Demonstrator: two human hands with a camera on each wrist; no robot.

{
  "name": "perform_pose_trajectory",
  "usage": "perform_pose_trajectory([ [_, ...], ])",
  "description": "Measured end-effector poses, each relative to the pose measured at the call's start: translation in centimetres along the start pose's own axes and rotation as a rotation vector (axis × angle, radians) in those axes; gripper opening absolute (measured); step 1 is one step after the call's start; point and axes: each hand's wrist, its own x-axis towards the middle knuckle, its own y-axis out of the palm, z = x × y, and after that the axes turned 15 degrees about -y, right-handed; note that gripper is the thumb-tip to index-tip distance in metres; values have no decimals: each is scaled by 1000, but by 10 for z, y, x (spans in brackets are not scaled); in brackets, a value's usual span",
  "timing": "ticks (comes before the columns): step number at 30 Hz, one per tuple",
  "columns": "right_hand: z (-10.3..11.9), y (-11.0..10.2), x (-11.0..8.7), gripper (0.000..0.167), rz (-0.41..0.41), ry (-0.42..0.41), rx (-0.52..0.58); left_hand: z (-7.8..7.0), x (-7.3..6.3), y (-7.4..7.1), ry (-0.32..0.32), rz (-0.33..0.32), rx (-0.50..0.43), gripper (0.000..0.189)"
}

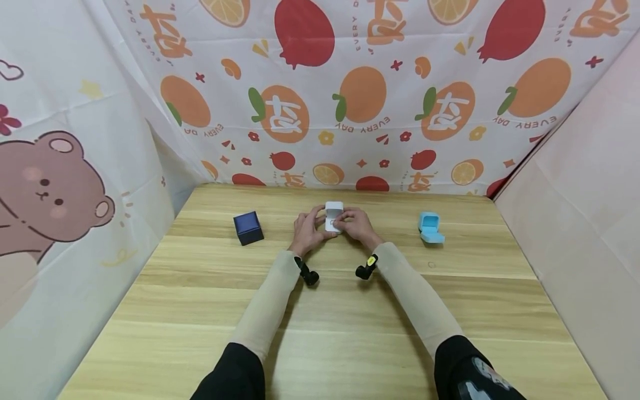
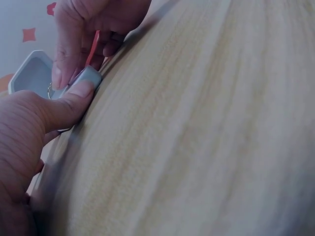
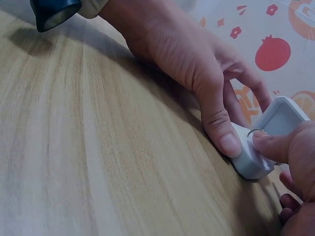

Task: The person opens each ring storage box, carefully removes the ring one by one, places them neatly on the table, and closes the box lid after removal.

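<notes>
A small white ring box (image 1: 334,213) stands with its lid up at the far middle of the table. My left hand (image 1: 306,232) grips the box, its thumb (image 3: 229,143) against the front wall. From the other side my right hand (image 1: 356,223) reaches in, fingertips at a thin metal ring (image 3: 256,132) in the box's base. In the right wrist view the right thumb (image 3: 268,146) touches the ring; the other fingers' contact is partly hidden. The left wrist view shows the ring (image 2: 49,90) beside the right fingertips, below the raised lid (image 2: 32,73).
A closed dark blue box (image 1: 248,228) sits on the wooden table (image 1: 350,333) to the left. An open light blue ring box (image 1: 431,228) is at the right. Behind the table hangs a fruit-print cloth (image 1: 320,128); a pale cloth wall (image 1: 575,194) borders the right side.
</notes>
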Motion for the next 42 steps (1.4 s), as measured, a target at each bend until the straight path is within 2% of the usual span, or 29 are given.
perform_pose_trajectory([
  [20, -5, -1, 0, 17, 40, -39, 20, 1, 0, 1, -1, -6, 0, 88],
  [30, -2, 0, 3, 18, 9, -1, -6, 1, 1, 1, 11, -14, 3, 88],
  [42, -1, 1, 4, 19, -29, 43, 59, 0, 1, 1, -1, -2, -12, 87],
])
